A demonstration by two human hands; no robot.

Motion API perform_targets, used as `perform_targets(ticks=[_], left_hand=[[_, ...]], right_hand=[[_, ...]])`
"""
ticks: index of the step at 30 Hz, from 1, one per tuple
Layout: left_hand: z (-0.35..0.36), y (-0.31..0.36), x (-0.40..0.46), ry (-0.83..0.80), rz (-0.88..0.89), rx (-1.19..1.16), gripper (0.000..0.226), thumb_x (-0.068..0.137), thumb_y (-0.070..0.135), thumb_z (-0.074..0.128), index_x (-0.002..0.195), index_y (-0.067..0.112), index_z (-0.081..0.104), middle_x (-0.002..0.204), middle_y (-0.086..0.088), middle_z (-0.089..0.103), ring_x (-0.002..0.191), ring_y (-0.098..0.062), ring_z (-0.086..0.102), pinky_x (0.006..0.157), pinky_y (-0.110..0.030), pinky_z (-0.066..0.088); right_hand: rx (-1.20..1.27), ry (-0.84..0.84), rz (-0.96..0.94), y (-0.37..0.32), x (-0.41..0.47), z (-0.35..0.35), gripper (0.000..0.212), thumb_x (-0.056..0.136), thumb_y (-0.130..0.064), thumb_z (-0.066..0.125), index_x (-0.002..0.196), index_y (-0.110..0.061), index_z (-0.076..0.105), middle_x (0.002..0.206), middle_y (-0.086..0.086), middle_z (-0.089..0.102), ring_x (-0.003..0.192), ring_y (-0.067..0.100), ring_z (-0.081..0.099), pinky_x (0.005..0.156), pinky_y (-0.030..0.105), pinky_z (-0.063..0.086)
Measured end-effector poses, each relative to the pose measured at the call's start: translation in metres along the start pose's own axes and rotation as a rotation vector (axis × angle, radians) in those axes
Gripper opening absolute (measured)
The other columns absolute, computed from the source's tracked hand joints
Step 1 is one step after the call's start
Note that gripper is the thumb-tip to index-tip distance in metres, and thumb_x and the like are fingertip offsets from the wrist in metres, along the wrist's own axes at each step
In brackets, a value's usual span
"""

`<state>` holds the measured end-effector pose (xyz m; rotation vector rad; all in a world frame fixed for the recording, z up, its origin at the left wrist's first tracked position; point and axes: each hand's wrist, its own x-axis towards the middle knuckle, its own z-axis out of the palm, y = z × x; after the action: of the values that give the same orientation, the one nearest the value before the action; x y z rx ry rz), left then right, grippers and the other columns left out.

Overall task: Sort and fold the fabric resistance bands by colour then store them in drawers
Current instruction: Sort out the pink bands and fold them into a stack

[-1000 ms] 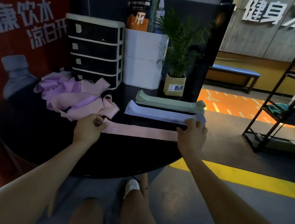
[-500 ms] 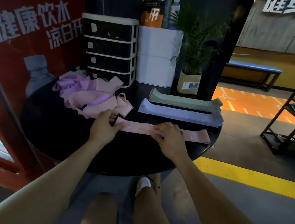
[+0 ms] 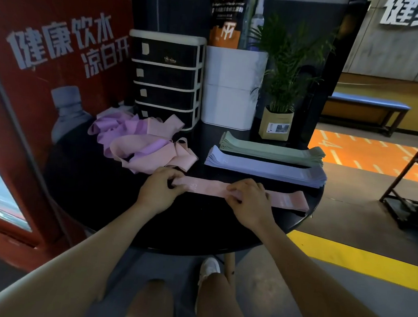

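A pink band (image 3: 287, 202) lies flat along the front of the round black table (image 3: 94, 199). My left hand (image 3: 159, 192) grips its left end with curled fingers. My right hand (image 3: 249, 202) pinches the band near its middle. Behind it lie a flat stack of lavender-blue bands (image 3: 264, 169) and a flat stack of green bands (image 3: 271, 150). A loose heap of pink and purple bands (image 3: 141, 148) sits at the back left. The black drawer unit (image 3: 164, 77) with a cream frame stands behind the heap, all its drawers closed.
A white box (image 3: 233, 90) and a potted plant (image 3: 281, 89) stand at the back of the table beside the drawers. A red poster wall is on the left. A black metal rack (image 3: 415, 189) stands on the floor to the right.
My right hand slid left along the pink band from its right end to its middle. My left hand kept hold of the left end. The view shifted left.
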<state>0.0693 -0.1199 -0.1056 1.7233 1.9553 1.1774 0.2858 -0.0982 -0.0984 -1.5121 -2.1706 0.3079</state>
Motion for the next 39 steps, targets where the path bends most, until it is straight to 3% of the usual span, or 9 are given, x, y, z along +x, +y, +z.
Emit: perform_targets(ticks=[7,9,12,18,22,28,32,35,39], left_hand=[[-0.024,-0.002,0.028,0.129,0.046,0.065,0.020,0.087,0.015,0.062,0.106,0.013,0.064,0.110,0.000,0.055,0.095,-0.009,0.052,0.083,-0.021,0.038],[-0.036,-0.007,0.038,0.162,0.045,0.116,0.023,0.086,0.012,0.062,0.109,0.013,0.063,0.111,-0.001,0.051,0.096,-0.010,0.050,0.083,-0.023,0.039],[-0.047,-0.015,0.056,0.188,0.039,0.188,0.028,0.083,0.012,0.065,0.110,0.013,0.062,0.114,-0.004,0.052,0.102,-0.019,0.053,0.084,-0.026,0.040],[-0.041,-0.024,0.078,0.130,0.048,0.357,0.045,0.084,0.029,0.065,0.125,0.014,0.053,0.126,-0.006,0.052,0.115,-0.024,0.048,0.094,-0.033,0.039],[-0.039,-0.029,0.084,0.020,-0.009,0.421,0.039,0.085,0.025,0.064,0.122,0.019,0.053,0.123,-0.004,0.053,0.112,-0.025,0.052,0.090,-0.037,0.044],[-0.054,-0.032,0.100,0.102,-0.052,0.163,0.005,0.088,0.021,0.060,0.086,0.020,0.064,0.088,-0.001,0.065,0.086,-0.022,0.061,0.078,-0.032,0.048],[-0.094,-0.026,0.123,0.263,-0.032,0.067,0.017,0.092,0.017,0.055,0.097,0.007,0.068,0.094,-0.003,0.065,0.087,-0.015,0.056,0.073,-0.020,0.036],[-0.120,-0.023,0.133,0.346,-0.052,0.053,0.011,0.092,0.020,0.056,0.088,0.015,0.065,0.092,-0.001,0.064,0.085,-0.016,0.056,0.073,-0.023,0.038],[-0.123,-0.027,0.136,0.183,-0.032,0.162,0.008,0.086,0.017,0.061,0.083,0.024,0.063,0.102,0.000,0.067,0.092,-0.017,0.061,0.081,-0.029,0.047]], right_hand=[[0.139,-0.064,-0.074,-0.038,0.049,0.001,0.030,0.090,-0.020,0.058,0.119,-0.016,0.062,0.122,0.008,0.056,0.116,0.027,0.049,0.100,0.038,0.040],[0.182,-0.085,-0.095,-0.053,0.069,0.006,0.026,0.088,-0.015,0.059,0.114,-0.011,0.065,0.116,0.011,0.061,0.108,0.028,0.057,0.091,0.028,0.044],[0.145,-0.090,-0.128,-0.068,0.096,0.019,0.019,0.086,-0.013,0.059,0.103,-0.008,0.066,0.106,0.016,0.062,0.096,0.031,0.060,0.076,0.027,0.042],[-0.110,-0.245,-0.154,-0.092,0.122,0.035,0.050,0.091,-0.022,0.055,0.137,-0.008,0.040,0.127,0.019,0.045,0.117,0.039,0.045,0.098,0.037,0.036],[-0.176,-0.271,-0.147,-0.094,0.132,0.050,0.055,0.088,-0.023,0.059,0.136,-0.007,0.035,0.126,0.020,0.049,0.117,0.036,0.045,0.098,0.036,0.035],[0.038,-0.185,-0.163,-0.101,0.151,0.035,0.018,0.085,-0.005,0.051,0.099,-0.007,0.062,0.101,0.013,0.064,0.094,0.028,0.060,0.072,0.029,0.044],[0.193,-0.012,-0.144,-0.103,0.172,0.013,0.017,0.084,-0.005,0.053,0.078,-0.013,0.066,0.079,0.007,0.062,0.075,0.023,0.059,0.060,0.025,0.042],[0.242,0.068,-0.155,-0.107,0.183,-0.008,0.015,0.086,-0.005,0.053,0.080,-0.010,0.066,0.077,0.005,0.057,0.074,0.021,0.052,0.059,0.025,0.037],[0.319,0.140,-0.169,-0.114,0.187,-0.028,0.017,0.090,-0.004,0.050,0.091,-0.004,0.067,0.081,0.006,0.057,0.073,0.018,0.052,0.058,0.023,0.036]])
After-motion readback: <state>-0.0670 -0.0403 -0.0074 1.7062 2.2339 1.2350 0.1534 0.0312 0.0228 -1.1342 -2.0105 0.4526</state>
